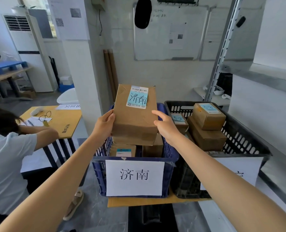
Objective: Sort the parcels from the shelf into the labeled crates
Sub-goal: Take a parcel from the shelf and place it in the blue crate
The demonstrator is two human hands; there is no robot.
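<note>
A brown cardboard parcel point(134, 118) with a blue label reading 济南 stands tilted over the blue crate point(169, 158), whose front sheet also reads 济南. My left hand point(105, 124) grips the parcel's left edge, thumb on its front. My right hand point(164, 126) is at its right edge with fingers relaxed, and whether they touch the parcel is unclear. Other parcels point(124, 150) lie inside the blue crate beneath it. To the right, a black crate point(244, 136) holds several labelled boxes point(209, 116).
Both crates sit on a low wooden board point(139, 202). A seated person point(7, 156) leans over a yellow table point(62, 121) at the left. A metal shelf upright point(222, 52) rises at the right, and a whiteboard point(169, 32) hangs on the back wall.
</note>
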